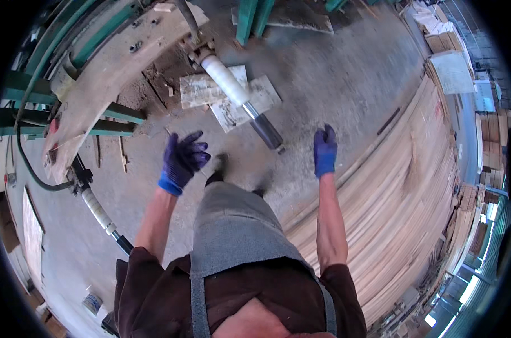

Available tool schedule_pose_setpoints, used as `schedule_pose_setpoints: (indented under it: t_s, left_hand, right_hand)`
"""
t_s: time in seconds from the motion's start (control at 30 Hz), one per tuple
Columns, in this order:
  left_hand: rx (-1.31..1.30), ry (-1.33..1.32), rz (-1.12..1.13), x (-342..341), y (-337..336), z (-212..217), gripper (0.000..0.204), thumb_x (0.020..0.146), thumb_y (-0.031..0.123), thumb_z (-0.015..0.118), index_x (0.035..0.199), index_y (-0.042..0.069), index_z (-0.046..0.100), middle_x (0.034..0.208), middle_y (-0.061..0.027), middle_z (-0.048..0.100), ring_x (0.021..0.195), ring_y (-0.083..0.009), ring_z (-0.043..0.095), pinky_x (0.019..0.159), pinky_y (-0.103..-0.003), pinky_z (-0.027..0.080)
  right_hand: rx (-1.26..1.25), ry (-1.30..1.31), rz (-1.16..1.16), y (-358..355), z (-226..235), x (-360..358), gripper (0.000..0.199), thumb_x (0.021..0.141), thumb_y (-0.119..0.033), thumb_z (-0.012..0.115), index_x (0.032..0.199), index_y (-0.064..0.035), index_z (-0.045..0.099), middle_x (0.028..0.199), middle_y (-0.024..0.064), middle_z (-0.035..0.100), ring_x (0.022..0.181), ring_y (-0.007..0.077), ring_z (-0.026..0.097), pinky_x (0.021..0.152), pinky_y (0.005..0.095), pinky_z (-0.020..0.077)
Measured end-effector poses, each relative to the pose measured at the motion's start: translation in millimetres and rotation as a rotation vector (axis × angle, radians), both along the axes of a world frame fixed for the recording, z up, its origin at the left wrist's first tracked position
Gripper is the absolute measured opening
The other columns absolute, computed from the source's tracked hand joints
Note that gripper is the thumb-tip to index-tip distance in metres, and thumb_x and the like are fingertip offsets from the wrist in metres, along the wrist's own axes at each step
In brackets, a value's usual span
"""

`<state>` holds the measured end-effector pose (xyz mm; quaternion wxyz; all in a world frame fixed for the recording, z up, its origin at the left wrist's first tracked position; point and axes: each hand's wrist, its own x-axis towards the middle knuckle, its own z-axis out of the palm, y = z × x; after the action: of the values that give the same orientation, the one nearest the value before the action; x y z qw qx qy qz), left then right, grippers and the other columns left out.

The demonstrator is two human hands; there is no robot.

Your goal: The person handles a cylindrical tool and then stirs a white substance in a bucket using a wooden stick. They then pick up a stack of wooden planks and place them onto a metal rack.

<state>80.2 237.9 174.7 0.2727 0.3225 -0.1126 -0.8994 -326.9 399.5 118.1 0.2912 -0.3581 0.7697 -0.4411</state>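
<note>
"Gloves first: what do your hands hold?"

"Nothing that shows. My left hand (183, 158) is open, fingers spread, above the floor (345, 67). My right hand (325, 149) points forward, apparently empty; I cannot tell how far its fingers curl."

"And nearest them?"

"Ahead, between the two, slants a white bar (224, 79) with a black end, touched by neither glove. Pale boards (264, 101) lie below it. To my right spreads a broad stack of planks (374, 219); at left, a second white bar (96, 209) and a wooden bench top (106, 84) beside green beams (112, 127)."

"How far along?"

"Planks are already stacked, and I am gripping none. How many remain, I cannot tell from this view."
</note>
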Motion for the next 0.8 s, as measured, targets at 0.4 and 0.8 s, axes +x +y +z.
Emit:
schedule_pose_setpoints:
  t_s: [0.4,0.8]
  left_hand:
    - [0.198,-0.088,0.010,9,63,-94,0.066,0.100,0.062,0.051,0.137,0.009,0.059,0.112,-0.0137,0.074,0.094,-0.0290,0.072,0.086,-0.045,0.059]
    - [0.159,-0.145,-0.064,-22,51,-59,0.061,0.102,0.059,0.050,0.133,0.008,0.062,0.110,-0.0128,0.074,0.094,-0.0257,0.071,0.090,-0.042,0.058]
  right_hand:
    - [0.000,-0.070,0.422,-24,60,53,0.055,0.093,-0.015,0.072,0.141,0.0012,0.050,0.120,0.0146,0.068,0.107,0.0220,0.064,0.090,0.0360,0.0532]
    - [-0.013,-0.213,-0.049,-11,12,-8,0.066,0.092,-0.021,0.077,0.146,0.0002,0.046,0.134,0.0137,0.062,0.119,0.0225,0.060,0.102,0.0354,0.0473]
